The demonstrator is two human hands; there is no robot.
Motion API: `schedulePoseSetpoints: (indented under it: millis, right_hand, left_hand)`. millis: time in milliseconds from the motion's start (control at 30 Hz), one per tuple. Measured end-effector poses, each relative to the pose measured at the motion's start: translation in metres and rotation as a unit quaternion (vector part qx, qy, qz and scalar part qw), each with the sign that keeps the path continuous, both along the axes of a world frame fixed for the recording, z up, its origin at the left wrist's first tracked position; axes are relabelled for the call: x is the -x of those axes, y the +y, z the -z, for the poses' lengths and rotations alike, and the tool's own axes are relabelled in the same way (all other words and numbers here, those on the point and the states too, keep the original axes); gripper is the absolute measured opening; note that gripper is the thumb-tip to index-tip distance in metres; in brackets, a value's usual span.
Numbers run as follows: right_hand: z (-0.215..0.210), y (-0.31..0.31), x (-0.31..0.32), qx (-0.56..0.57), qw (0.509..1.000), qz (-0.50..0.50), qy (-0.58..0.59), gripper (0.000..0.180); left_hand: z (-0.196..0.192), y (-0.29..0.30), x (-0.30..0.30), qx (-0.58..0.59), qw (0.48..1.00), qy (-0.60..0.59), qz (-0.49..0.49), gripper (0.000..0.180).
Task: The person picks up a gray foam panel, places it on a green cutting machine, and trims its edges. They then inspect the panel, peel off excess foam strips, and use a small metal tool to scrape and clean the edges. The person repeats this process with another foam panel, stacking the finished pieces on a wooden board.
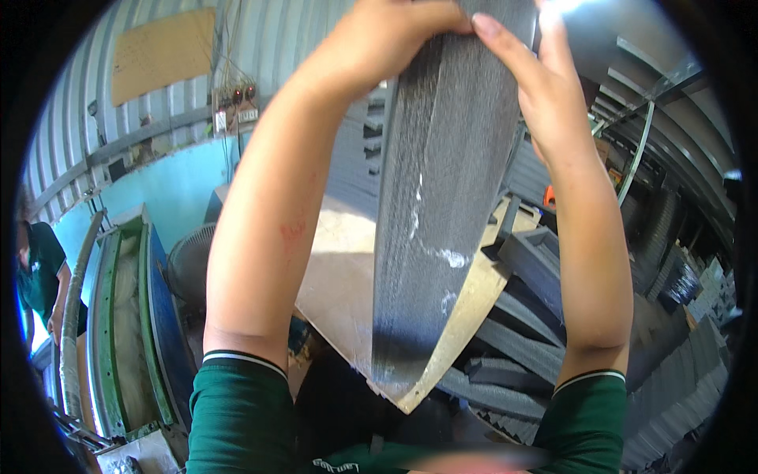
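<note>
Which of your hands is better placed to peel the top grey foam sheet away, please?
Probably the right hand: its fingers lie across the face of the foam sheet at the top edge, while the left hand curls over the top corner, steadying it.

Grey foam sheet (442,182): long, dark, ribbed surface with white scuffs. You hold it raised and near upright by its top edge; its lower end tapers down in front of the pale wooden board (339,268)
</note>
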State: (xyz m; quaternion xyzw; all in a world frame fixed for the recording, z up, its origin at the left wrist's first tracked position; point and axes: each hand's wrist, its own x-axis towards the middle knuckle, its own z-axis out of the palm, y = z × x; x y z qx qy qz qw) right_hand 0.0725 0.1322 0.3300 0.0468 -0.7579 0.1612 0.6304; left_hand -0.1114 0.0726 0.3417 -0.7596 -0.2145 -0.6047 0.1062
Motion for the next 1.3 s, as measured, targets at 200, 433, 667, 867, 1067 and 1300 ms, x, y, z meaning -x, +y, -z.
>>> schedulePoseSetpoints:
  millis: [200, 433, 667, 867, 1067, 1300]
  right_hand:
    - [0.051, 0.002, 0.023, -0.034, 0.99, 0.128, 0.056, 0.081]
    - [0.103, -0.014, 0.012, 0.013, 0.991, 0.023, 0.133, 0.066]
    - [0.172, 0.003, -0.023, 0.12, 0.984, -0.13, 0.011, 0.057]
    - [0.302, 0.01, -0.021, 0.122, 0.991, -0.05, 0.034, 0.059]
    - [0.362, -0.01, -0.034, 0.261, 0.957, -0.12, -0.04, 0.059]
    - [0.43, -0.027, -0.048, 0.451, 0.872, -0.132, -0.136, 0.056]
  left_hand:
    - [0.036, 0.022, 0.005, -0.056, 0.996, 0.017, -0.073, 0.036]
    - [0.132, 0.025, -0.039, -0.077, 0.993, -0.05, 0.068, 0.083]
    - [0.209, 0.002, -0.049, 0.237, 0.908, -0.183, 0.295, 0.09]
    - [0.317, 0.026, -0.044, -0.037, 0.991, -0.028, -0.125, 0.091]
    - [0.407, -0.017, -0.045, 0.266, 0.956, -0.112, -0.044, 0.091]
    - [0.433, -0.053, -0.037, 0.484, 0.874, -0.018, -0.025, 0.118]
